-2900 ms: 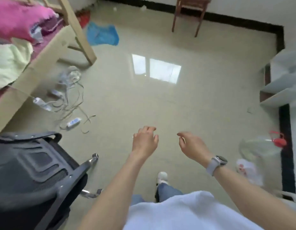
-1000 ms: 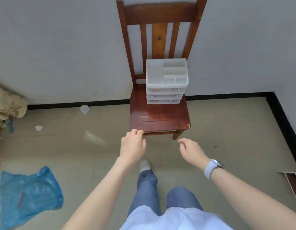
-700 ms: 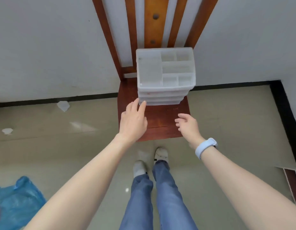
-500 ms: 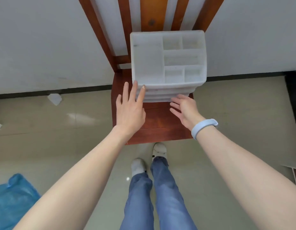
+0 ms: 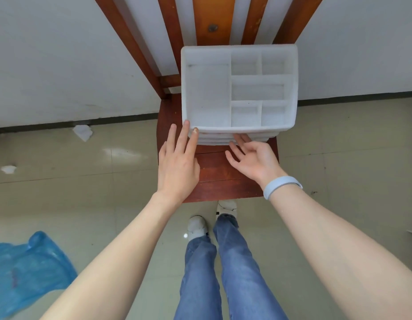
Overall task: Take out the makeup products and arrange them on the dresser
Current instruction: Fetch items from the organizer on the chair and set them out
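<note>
Reaching forward from the bottom of the view, both bare arms extend toward the organizer (image 5: 238,88), a white plastic unit with a partitioned top tray and drawers beneath, standing on the seat of the chair (image 5: 214,179) against the wall.

Left hand (image 5: 177,165): palm down, fingers (image 5: 185,135) straight and together. The tips meet the organizer's front left corner, at the rim of the top tray. This grip is open; nothing is held.

Right hand (image 5: 253,161): palm turned up and inward, fingers spread and relaxed. The fingertips reach the drawer fronts under the tray. Contact with a drawer cannot be confirmed. This grip is likewise open. A band (image 5: 281,184) sits on the right wrist.

Visibility limits:
- The tray compartments show only white plastic.
- The drawer fronts are mostly hidden under the tray rim, and drawer contents cannot be made out.
- The chair back is cut off by the top edge.
- A blue bag (image 5: 27,269) on the floor is cut off at the left edge.
</note>
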Demonstrator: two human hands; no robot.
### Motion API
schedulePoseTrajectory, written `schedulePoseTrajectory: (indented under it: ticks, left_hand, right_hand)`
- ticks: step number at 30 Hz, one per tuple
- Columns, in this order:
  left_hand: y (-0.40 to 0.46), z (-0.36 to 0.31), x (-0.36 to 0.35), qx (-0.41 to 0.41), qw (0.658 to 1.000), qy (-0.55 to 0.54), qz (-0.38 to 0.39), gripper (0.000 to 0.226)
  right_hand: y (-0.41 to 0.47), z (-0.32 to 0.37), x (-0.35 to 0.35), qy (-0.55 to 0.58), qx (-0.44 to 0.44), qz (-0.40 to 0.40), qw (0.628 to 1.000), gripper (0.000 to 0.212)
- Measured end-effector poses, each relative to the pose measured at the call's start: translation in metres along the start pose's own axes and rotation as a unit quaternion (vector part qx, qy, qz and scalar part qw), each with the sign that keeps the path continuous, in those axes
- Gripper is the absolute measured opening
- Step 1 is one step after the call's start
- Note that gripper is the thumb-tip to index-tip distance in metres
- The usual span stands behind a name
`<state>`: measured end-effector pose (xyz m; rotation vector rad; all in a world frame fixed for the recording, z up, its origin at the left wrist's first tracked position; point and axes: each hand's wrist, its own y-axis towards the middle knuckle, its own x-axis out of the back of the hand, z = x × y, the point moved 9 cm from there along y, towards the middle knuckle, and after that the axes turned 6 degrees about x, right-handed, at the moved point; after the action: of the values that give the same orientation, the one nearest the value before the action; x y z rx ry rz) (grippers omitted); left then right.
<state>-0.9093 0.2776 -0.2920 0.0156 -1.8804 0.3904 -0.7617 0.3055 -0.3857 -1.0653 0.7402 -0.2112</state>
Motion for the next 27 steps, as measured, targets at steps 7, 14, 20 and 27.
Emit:
schedulePoseTrajectory:
  ticks: [7, 14, 20, 27]
  left_hand:
    - [-0.001, -0.002, -0.003, 0.008, 1.000, 0.006, -0.001, 0.061]
    - [-0.002, -0.001, -0.007, 0.015, 0.999, 0.045, 0.020, 0.065]
    - [-0.011, -0.014, -0.002, -0.002, 0.999, 0.029, -0.031, 0.052]
    - [-0.013, -0.026, -0.016, -0.030, 0.994, 0.090, -0.062, 0.020]
  right_hand:
    - [0.003, 0.000, 0.001, 0.045, -0.004, 0.004, 0.999, 0.037]
    - [-0.003, -0.015, 0.018, 0.041, -0.008, -0.021, 0.999, 0.046]
    - [-0.025, -0.031, 0.047, 0.004, -0.029, -0.020, 0.999, 0.043]
    - [-0.051, 0.002, 0.055, -0.320, 0.071, -0.011, 0.945, 0.028]
